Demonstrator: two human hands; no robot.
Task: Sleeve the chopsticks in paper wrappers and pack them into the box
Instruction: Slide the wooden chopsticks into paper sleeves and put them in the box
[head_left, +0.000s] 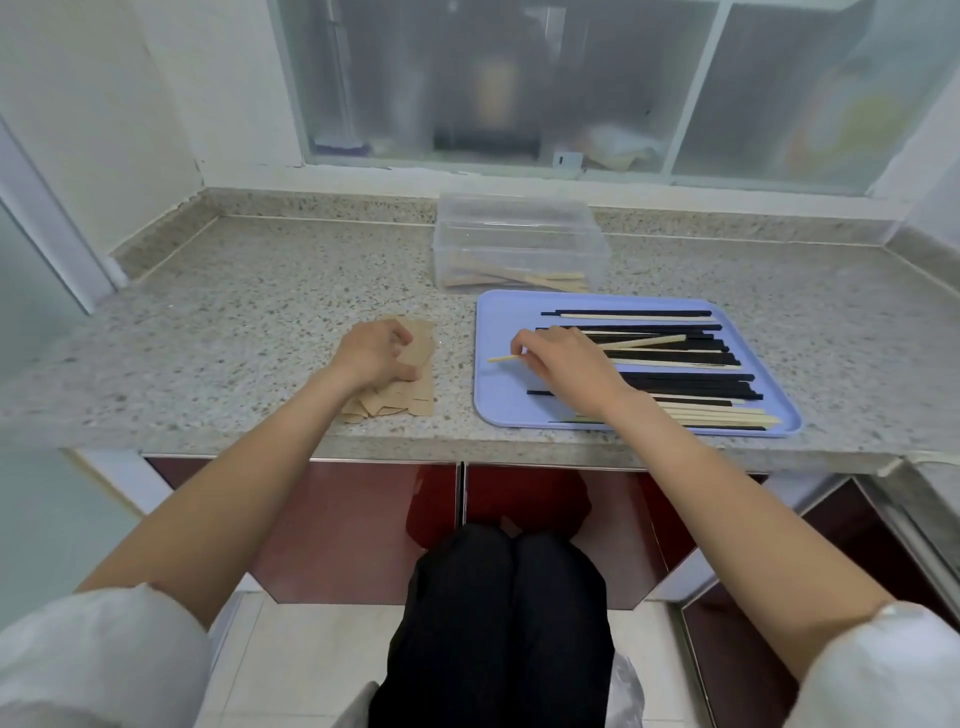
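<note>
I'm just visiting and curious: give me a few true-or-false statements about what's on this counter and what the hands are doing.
1. The tray is red. False: it is light blue.
2. The right hand holds a pale chopstick over the tray. True.
3. The left hand rests on the paper wrappers. True.
4. The clear box is empty. False: a few sleeved chopsticks lie in it.
5. The tray holds only black chopsticks. False: pale ones lie there too.
</note>
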